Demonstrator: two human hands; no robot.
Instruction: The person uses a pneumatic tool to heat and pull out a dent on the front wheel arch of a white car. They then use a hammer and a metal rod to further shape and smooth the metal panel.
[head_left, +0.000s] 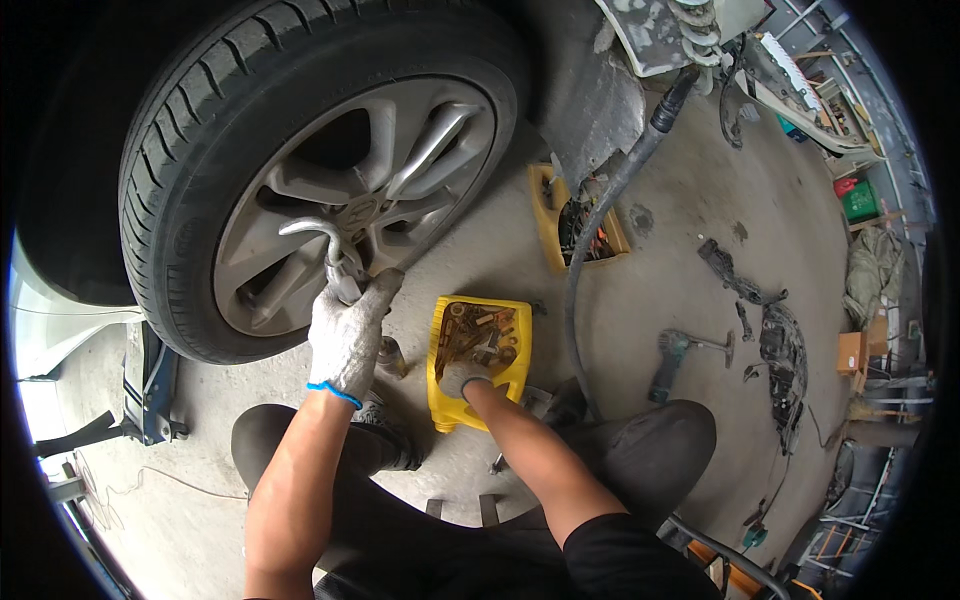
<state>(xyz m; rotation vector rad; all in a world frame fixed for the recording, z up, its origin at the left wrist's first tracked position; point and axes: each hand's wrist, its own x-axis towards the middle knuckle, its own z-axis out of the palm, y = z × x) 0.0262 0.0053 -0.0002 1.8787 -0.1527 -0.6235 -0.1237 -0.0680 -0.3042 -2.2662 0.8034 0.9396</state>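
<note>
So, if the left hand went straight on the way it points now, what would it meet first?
Probably the grey wheel, with the hooked metal tool in the left hand reaching it first; depth is hard to judge from this one view.

Floor (690,270) softly lit; glare far left; edges bowed, corners black.
</note>
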